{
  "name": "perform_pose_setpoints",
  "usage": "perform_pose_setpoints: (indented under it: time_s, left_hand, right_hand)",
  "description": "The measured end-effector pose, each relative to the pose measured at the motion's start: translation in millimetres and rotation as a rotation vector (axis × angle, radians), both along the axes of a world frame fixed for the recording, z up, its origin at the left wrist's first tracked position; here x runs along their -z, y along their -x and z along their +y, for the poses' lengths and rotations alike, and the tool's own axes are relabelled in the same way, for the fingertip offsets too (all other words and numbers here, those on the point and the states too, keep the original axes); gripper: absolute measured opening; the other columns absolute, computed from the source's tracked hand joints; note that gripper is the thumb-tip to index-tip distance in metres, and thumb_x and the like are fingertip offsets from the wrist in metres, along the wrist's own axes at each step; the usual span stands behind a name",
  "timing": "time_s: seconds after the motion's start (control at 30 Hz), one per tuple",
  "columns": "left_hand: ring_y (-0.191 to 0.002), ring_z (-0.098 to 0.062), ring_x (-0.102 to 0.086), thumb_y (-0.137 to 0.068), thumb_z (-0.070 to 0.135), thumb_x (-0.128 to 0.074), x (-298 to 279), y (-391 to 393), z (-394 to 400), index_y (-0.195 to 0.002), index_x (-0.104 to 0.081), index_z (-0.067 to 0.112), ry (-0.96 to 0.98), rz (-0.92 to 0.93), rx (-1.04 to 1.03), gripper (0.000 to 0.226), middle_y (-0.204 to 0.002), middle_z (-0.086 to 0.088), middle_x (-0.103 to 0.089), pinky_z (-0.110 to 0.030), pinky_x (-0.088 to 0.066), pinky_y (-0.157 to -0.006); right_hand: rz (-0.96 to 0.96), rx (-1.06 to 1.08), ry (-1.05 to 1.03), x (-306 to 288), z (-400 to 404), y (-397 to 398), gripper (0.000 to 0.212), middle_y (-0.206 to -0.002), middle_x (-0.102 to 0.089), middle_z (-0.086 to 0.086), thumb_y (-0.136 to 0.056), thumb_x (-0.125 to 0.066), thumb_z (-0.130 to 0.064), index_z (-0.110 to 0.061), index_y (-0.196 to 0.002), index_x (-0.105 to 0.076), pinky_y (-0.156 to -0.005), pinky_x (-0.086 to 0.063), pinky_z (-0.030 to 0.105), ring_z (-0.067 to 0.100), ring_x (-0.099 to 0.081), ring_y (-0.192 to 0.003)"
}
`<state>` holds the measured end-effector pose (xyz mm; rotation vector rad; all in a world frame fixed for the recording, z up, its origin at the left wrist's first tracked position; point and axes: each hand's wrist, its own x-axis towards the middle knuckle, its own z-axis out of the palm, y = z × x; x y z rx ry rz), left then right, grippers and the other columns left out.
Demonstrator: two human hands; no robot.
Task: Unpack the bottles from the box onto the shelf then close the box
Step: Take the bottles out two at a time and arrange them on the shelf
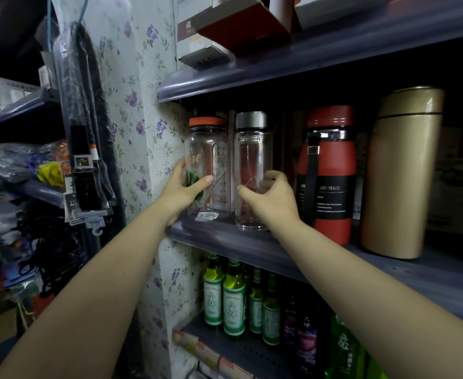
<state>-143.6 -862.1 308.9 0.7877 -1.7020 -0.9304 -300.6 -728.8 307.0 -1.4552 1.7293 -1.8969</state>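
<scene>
On the middle shelf (241,248), a smooth grey-blue board with a rounded front lip, two clear bottles stand upright just beside each other near the left end. The left bottle (207,165) is a squarish clear one with an orange screw cap, pale lettering and a green leaf print; the right bottle (252,170) is a straight glass cylinder with a brushed silver cap. The left hand (182,191) reaches up with the arm stretched out, thumb across the front of the orange-capped bottle and fingers wrapped round its left side. The right hand (270,198) cups the lower part of the silver-capped bottle, thumb on the front and fingers curled round its right side. To the right stand a matte red flask (327,173) with a black strap and label, and a tall glossy gold flask (401,173). On the shelf below stand green glass bottles (234,299) with white labels. Floral wallpaper (140,110) covers the wall at the left.
</scene>
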Motion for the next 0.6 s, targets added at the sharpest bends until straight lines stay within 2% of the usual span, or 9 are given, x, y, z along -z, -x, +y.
perform_pose_setpoints:
  time_s: [0.13, 0.2, 0.27, 0.33, 0.4, 0.43, 0.5, 0.53, 0.6]
  left_hand:
    - [-0.14, -0.022, -0.036, -0.041, 0.079, -0.075, 5.8, 4.6, 3.0, -0.148, -0.021, 0.039, 0.034, 0.013, -0.027, 0.126, -0.153, -0.001, -0.037, -0.051, -0.032, -0.114]
    - [-0.141, -0.021, -0.035, -0.046, 0.081, -0.07, 9.5, 8.1, 4.8, -0.149, -0.019, 0.038, 0.066, 0.014, -0.065, 0.123, -0.154, 0.001, -0.035, -0.051, -0.031, -0.115]
    - [-0.141, -0.021, -0.034, -0.051, 0.08, -0.069, 11.5, 10.7, 6.0, -0.149, -0.017, 0.038, 0.081, 0.025, -0.082, 0.119, -0.155, 0.001, -0.034, -0.051, -0.03, -0.115]
    - [-0.142, -0.022, -0.033, -0.054, 0.077, -0.069, 13.1, 12.7, 6.0, -0.15, -0.015, 0.039, 0.089, 0.04, -0.104, 0.116, -0.155, 0.0, -0.033, -0.051, -0.03, -0.115]
    - [-0.143, -0.022, -0.031, -0.054, 0.074, -0.069, 13.7, 13.7, 6.2, -0.149, -0.013, 0.04, 0.088, 0.043, -0.119, 0.116, -0.157, 0.0, -0.03, -0.052, -0.029, -0.115]
    - [-0.144, -0.022, -0.03, -0.054, 0.073, -0.07, 13.4, 13.8, 6.0, -0.149, -0.012, 0.04, 0.084, 0.044, -0.116, 0.116, -0.157, 0.0, -0.029, -0.052, -0.029, -0.115]
    - [-0.144, -0.023, -0.028, -0.061, 0.068, -0.072, 13.3, 13.6, 3.9, -0.15, -0.011, 0.039, 0.085, 0.049, -0.11, 0.112, -0.158, 0.0, -0.027, -0.051, -0.027, -0.116]
    - [-0.144, -0.023, -0.028, -0.066, 0.063, -0.073, 13.4, 13.3, 2.5, -0.151, -0.009, 0.038, 0.088, 0.053, -0.11, 0.109, -0.159, -0.001, -0.026, -0.051, -0.027, -0.116]
    - [-0.145, -0.023, -0.027, -0.068, 0.06, -0.073, 14.0, 13.1, 0.3, -0.151, -0.009, 0.038, 0.086, 0.059, -0.107, 0.107, -0.159, -0.001, -0.027, -0.05, -0.026, -0.117]
  right_hand:
    - [-0.036, 0.014, -0.116, 0.0, -3.7, -1.7, 0.096, -0.119, -0.053, 0.004, -0.057, -0.084, -0.05, -0.011, -0.129, -0.037, -0.092, -0.052, 0.041, 0.023, -0.058, -0.108]
    - [-0.027, 0.039, -0.145, 0.9, -4.8, -1.4, 0.087, -0.112, -0.055, 0.004, -0.057, -0.085, -0.049, -0.011, -0.121, -0.04, -0.088, -0.053, 0.041, 0.024, -0.06, -0.102]
    - [-0.005, 0.051, -0.143, 1.4, -4.0, -0.7, 0.07, -0.096, -0.053, -0.002, -0.064, -0.083, -0.042, -0.011, -0.113, -0.042, -0.078, -0.052, 0.033, 0.019, -0.059, -0.092]
    - [-0.003, 0.036, -0.133, 0.3, -3.5, 0.3, 0.062, -0.087, -0.05, -0.007, -0.068, -0.079, -0.036, -0.011, -0.112, -0.044, -0.07, -0.049, 0.03, 0.016, -0.058, -0.087]
    - [-0.04, -0.012, -0.148, -0.7, -3.7, 0.2, 0.071, -0.091, -0.052, -0.008, -0.067, -0.078, -0.039, -0.01, -0.121, -0.043, -0.073, -0.052, 0.032, 0.017, -0.061, -0.09]
    - [-0.051, -0.027, -0.161, -1.0, -4.2, -1.5, 0.082, -0.098, -0.054, -0.006, -0.062, -0.08, -0.045, -0.009, -0.125, -0.04, -0.078, -0.053, 0.035, 0.019, -0.06, -0.095]
    - [-0.061, -0.009, -0.186, -0.6, -3.9, -5.6, 0.106, -0.113, -0.057, 0.002, -0.045, -0.082, -0.061, -0.009, -0.127, -0.04, -0.087, -0.054, 0.042, 0.024, -0.061, -0.102]
    - [-0.065, 0.007, -0.192, 0.3, -4.7, -5.3, 0.109, -0.114, -0.059, 0.005, -0.039, -0.082, -0.065, -0.009, -0.124, -0.042, -0.086, -0.055, 0.044, 0.026, -0.063, -0.101]
    - [-0.067, 0.008, -0.182, 0.6, -4.2, -4.3, 0.092, -0.104, -0.059, 0.003, -0.049, -0.083, -0.055, -0.01, -0.119, -0.043, -0.083, -0.056, 0.041, 0.024, -0.063, -0.096]
